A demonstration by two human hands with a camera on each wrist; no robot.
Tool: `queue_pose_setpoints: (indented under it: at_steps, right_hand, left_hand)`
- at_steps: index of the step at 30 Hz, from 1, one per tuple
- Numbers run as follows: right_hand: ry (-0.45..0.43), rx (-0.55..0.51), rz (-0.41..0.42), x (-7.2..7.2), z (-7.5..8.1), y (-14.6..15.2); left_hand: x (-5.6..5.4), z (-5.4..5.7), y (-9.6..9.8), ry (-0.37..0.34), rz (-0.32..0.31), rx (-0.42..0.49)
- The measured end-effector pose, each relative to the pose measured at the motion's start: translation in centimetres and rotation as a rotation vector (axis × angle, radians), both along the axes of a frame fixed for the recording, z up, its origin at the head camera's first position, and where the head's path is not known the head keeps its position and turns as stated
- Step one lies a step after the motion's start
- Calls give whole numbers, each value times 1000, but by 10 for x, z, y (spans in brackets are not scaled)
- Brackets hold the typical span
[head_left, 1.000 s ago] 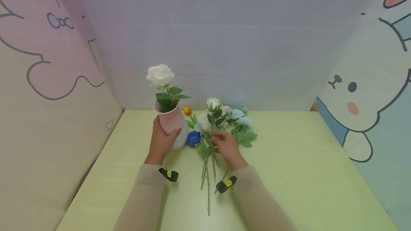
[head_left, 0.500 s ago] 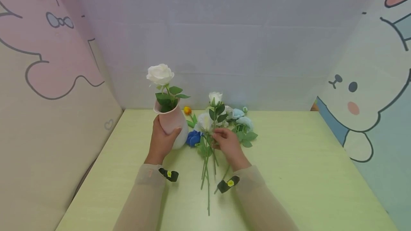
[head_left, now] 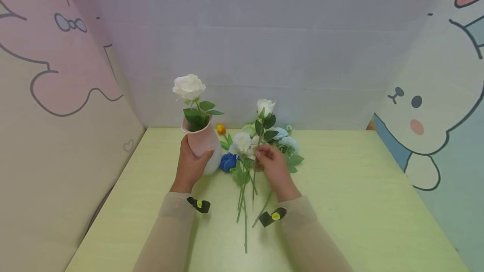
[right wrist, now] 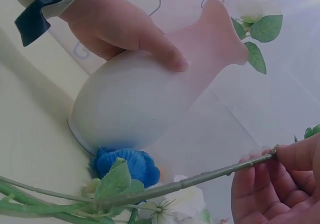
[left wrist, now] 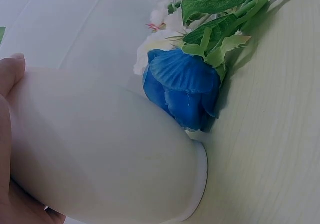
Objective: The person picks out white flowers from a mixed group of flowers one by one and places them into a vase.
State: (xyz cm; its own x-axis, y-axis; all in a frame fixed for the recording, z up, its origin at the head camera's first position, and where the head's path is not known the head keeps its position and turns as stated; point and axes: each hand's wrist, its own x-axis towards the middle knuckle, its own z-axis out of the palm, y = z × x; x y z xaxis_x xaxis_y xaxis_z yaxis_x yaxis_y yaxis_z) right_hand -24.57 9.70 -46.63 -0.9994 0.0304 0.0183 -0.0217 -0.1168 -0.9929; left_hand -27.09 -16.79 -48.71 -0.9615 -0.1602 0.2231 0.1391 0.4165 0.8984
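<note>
My left hand (head_left: 192,165) grips the pink-and-white vase (head_left: 206,146) around its side; the vase stands at the table's left part. From its mouth rises a large white rose (head_left: 189,87) with green leaves. In my right hand (head_left: 275,167) the stem of a smaller white rose (head_left: 266,108) is pinched between thumb and fingers, bloom up. That stem (right wrist: 200,178) runs down toward the pile in the right wrist view. Against the vase's foot lies a blue flower (left wrist: 182,87).
Loose flowers lie in a pile right of the vase: an orange tulip (head_left: 221,129), a white flower (head_left: 242,142), light blue blooms (head_left: 288,144) and bare stems (head_left: 245,221) pointing to the front. A pale cloth wall (head_left: 257,53) borders the yellow-green table (head_left: 359,196) behind.
My right hand has lifted the smaller white rose up and to the right, out from over the pile. My left hand and the vase have stayed in place.
</note>
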Motion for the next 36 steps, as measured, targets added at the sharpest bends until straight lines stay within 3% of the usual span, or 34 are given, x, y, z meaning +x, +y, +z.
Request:
queue_pose_setpoints:
  at_steps: [7, 17, 36]
  right_hand:
    - [23, -26, 0, 2, 12, -2]
    - [126, -92, 36, -2, 28, -6]
    - [184, -116, 46, -5, 58, -22]
  left_hand:
    - [-1, 0, 1, 3, -1, 8]
    - [-1, -2, 1, 5, -3, 15]
    - [0, 0, -1, -4, -5, 11]
